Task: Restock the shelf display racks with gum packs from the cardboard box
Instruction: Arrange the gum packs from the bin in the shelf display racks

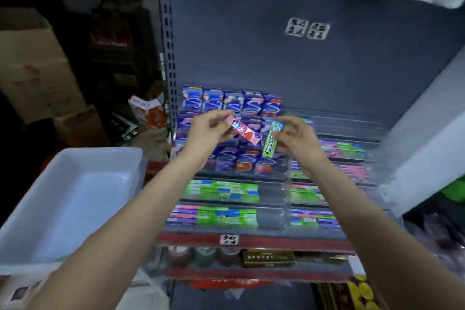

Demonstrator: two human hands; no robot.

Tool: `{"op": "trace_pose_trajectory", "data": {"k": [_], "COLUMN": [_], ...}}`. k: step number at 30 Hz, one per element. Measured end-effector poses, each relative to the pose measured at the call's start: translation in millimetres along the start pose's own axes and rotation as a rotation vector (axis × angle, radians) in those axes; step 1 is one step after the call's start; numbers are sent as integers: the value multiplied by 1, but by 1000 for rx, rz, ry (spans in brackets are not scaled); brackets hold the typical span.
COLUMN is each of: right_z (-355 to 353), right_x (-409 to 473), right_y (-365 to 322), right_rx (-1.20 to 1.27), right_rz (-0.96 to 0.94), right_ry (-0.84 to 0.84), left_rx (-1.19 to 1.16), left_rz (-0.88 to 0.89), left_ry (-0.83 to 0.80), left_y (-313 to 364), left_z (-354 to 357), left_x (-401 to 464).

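left grip pinching pink gum pack, right grip green pack, white tub

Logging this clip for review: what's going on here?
A person is restocking gum at a shelf. The left hand holds a pink gum pack; the right hand holds a green gum pack. Both are raised in front of the clear display racks, already partly filled. A white bin sits to the left.
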State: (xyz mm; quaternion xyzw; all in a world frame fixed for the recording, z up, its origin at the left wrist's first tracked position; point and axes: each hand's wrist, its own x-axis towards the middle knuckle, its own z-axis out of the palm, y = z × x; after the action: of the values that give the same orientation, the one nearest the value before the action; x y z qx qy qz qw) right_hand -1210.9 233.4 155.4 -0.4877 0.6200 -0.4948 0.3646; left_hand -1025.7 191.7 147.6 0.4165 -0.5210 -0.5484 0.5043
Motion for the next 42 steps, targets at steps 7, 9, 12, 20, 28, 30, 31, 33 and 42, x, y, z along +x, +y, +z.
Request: {"op": "trace_pose_trajectory", "data": {"k": [7,9,12,20,28,30,31,33,42], "right_z": [-136,-157,-177,-193,-201,-200,-200,-201,-204], "right_x": [48,65,93,141,162,162,163,163,162], "right_y": [28,37,49,77,87,86,87,89,91], "right_rx": [5,-5,-95,-294,-736,-768,-772,-755,-754], "right_rz": [-21,-13,-29,-62,-114,-143,-167,-201,-169], "right_ry": [159,199,231,137,-202,-221,-217,-209,-390], "left_rx": [-25,-19,10,104,154,176,185,183,186], "left_rz": [-48,-56,-54,-31,-39,-28,-24,-17,-9], "left_ry": [61,90,118,163,163,157,152,139,131], "left_y": [-15,-18,-21,-30,-33,-33,-32,-32,-31], "left_z": [126,148,169,192,200,202,203,204,204], "left_x": [29,37,52,77,88,89,89,89,89]}}
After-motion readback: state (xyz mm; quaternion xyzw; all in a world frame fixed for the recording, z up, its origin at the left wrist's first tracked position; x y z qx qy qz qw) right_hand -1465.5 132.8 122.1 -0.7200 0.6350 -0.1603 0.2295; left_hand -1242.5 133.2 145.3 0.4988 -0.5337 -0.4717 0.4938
